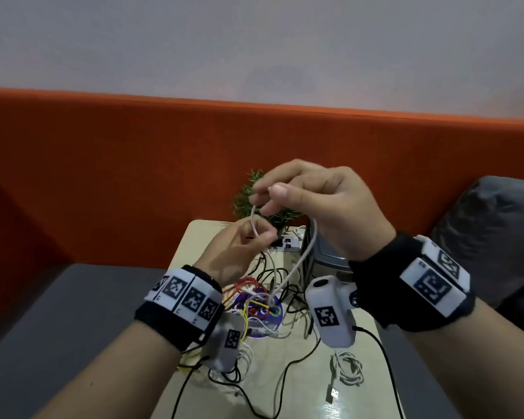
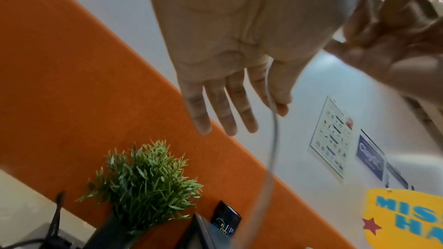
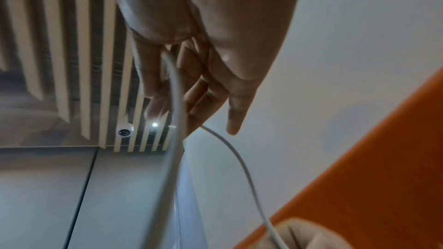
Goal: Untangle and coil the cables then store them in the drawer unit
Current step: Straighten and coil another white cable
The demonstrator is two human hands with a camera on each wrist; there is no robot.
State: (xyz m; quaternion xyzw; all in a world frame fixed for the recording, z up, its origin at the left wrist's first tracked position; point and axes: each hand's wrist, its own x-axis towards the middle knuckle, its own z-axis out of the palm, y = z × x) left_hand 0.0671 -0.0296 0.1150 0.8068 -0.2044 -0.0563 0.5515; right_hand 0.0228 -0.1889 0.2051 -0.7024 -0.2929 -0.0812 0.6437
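Both my hands are raised over the small table [image 1: 309, 391]. My right hand [image 1: 265, 195] pinches a thin white cable [image 1: 307, 249] between thumb and fingers; in the right wrist view the right hand [image 3: 172, 101] has its fingers curled round the white cable [image 3: 239, 158]. Just below, my left hand [image 1: 262, 235] pinches a loop of the same cable. The left wrist view shows the left hand [image 2: 278, 105] with thumb and forefinger on the white cable [image 2: 275, 135] and the other fingers straight. The cable hangs down into a tangle [image 1: 254, 297] of red, yellow, black and white wires.
A dark grey drawer unit [image 1: 330, 261] stands at the table's back right, partly behind my right hand. A coiled white USB cable [image 1: 347, 367] lies at the front right. A green plant [image 1: 248, 198] stands at the back, before an orange partition [image 1: 133, 176]. Grey seating flanks the table.
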